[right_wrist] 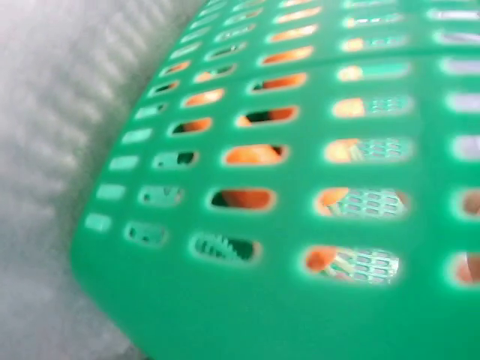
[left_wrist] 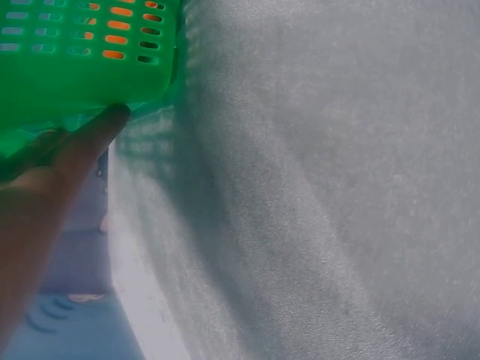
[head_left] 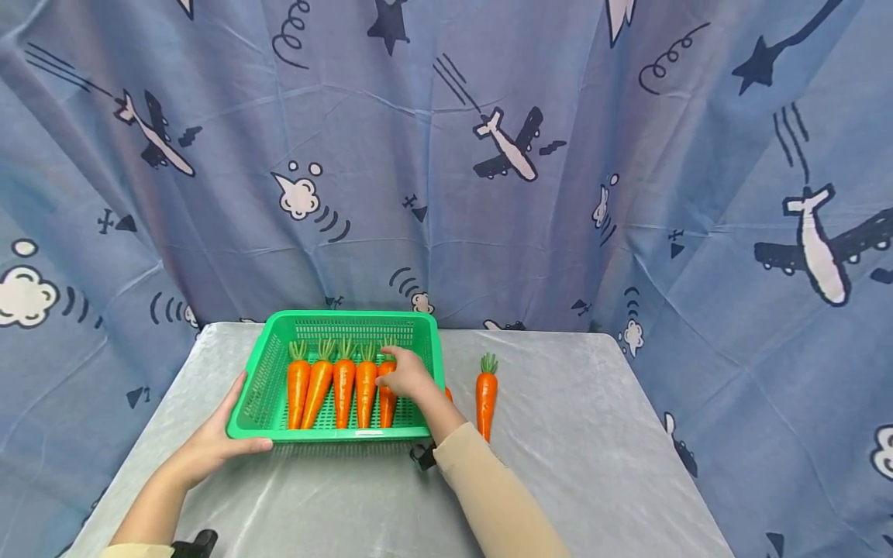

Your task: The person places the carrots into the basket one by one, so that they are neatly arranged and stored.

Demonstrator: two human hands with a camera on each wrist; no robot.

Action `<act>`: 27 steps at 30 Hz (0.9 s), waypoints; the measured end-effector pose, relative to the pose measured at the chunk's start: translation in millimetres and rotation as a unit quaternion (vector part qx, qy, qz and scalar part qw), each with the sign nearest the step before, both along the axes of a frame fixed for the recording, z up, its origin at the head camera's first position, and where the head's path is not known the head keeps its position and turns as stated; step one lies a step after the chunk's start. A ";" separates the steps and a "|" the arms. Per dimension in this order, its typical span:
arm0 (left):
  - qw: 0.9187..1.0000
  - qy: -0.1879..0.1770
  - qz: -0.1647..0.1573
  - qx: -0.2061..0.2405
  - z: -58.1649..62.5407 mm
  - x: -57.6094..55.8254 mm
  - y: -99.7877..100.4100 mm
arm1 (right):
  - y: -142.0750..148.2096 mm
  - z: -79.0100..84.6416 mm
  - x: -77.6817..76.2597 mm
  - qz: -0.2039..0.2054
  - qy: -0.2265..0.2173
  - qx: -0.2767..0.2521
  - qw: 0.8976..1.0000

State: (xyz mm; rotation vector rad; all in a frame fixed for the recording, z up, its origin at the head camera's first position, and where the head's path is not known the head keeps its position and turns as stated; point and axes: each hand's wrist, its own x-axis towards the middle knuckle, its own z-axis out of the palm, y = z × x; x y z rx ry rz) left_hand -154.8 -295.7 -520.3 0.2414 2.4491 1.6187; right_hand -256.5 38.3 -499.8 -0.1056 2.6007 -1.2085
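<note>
A green plastic basket [head_left: 335,436] with slotted walls stands on the table. Several orange carrots [head_left: 344,387] with green tops lie side by side inside it, roughly parallel. My left hand [head_left: 212,438] grips the basket's near left corner, thumb along the front and fingers on the left side. Reaching over the right wall, my right hand [head_left: 407,377] holds the rightmost carrot [head_left: 387,407] near its top; part of that carrot is hidden under the hand. Through the slots in the right wrist view, orange carrot pieces [right_wrist: 251,155] show, but the right hand's grasp is mostly hidden there.
To the right of the basket a carrot [head_left: 486,395] lies on the grey cloth-covered table [head_left: 572,434]. Between it and the basket, a sliver of another carrot [head_left: 449,394] shows beside the right forearm. A blue patterned curtain [head_left: 391,155] hangs behind the table.
</note>
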 end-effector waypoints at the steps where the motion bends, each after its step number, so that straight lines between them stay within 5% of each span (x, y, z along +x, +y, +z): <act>1: 1.000 0.000 -0.001 0.003 0.6 0.2 0.1 | 1.1 1.8 2.5 0.006 0.003 0.002 1.000; 8: 1.000 -0.002 -0.001 0.004 -0.3 0.0 -0.6 | 18.3 16.2 23.1 0.051 0.032 -0.038 0.997; 17: 1.000 -0.007 0.002 -0.006 -4.8 0.2 -3.5 | 52.3 26.7 48.8 0.057 0.074 -0.168 0.981; 27: 1.000 0.000 0.003 -0.010 -3.0 -1.1 -2.0 | 107.1 25.3 62.7 -0.016 0.136 -0.213 0.967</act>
